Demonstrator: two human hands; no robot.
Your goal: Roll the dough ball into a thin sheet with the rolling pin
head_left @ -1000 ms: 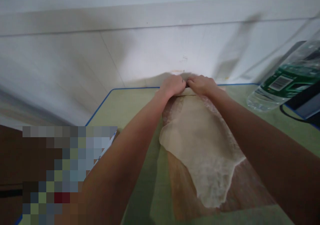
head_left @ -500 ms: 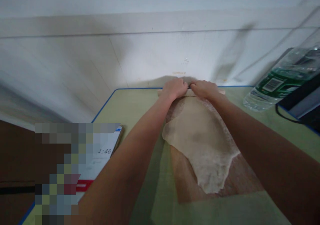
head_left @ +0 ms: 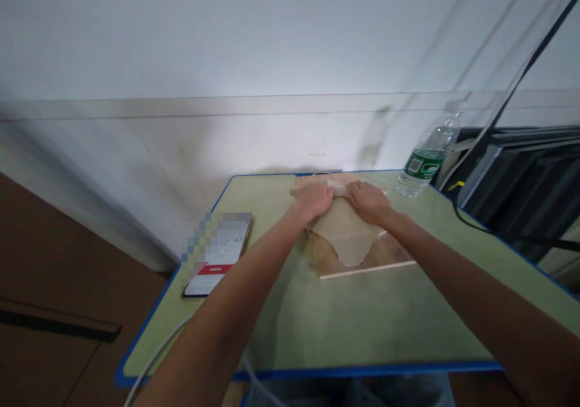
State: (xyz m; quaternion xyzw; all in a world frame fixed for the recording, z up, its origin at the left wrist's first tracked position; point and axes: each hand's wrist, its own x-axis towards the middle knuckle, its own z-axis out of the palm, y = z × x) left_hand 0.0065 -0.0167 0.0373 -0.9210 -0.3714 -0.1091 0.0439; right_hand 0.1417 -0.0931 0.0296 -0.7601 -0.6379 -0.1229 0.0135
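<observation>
A thin, pale sheet of dough (head_left: 351, 238) lies on a wooden board (head_left: 328, 262), its ragged narrow end toward me. Across its far part is a rolling pin (head_left: 293, 191), its left end sticking out, and dough appears to lie over its middle. My left hand (head_left: 317, 198) is closed round the pin left of the middle. My right hand (head_left: 368, 201) is closed on it to the right, with a small gap between the two hands. Both forearms reach forward over the table.
A phone (head_left: 217, 274) lies on the green table (head_left: 362, 322) at left, with a white cable (head_left: 170, 340) nearby. A water bottle (head_left: 423, 162) stands at back right, beside dark folder-like items (head_left: 534, 183) and a black cord (head_left: 521, 87). The white wall (head_left: 272, 141) borders the far edge.
The view has pulled back and up, showing more of the table and its near edge. Both hands stay on the rolling pin, now a little nearer than the table's far edge.
</observation>
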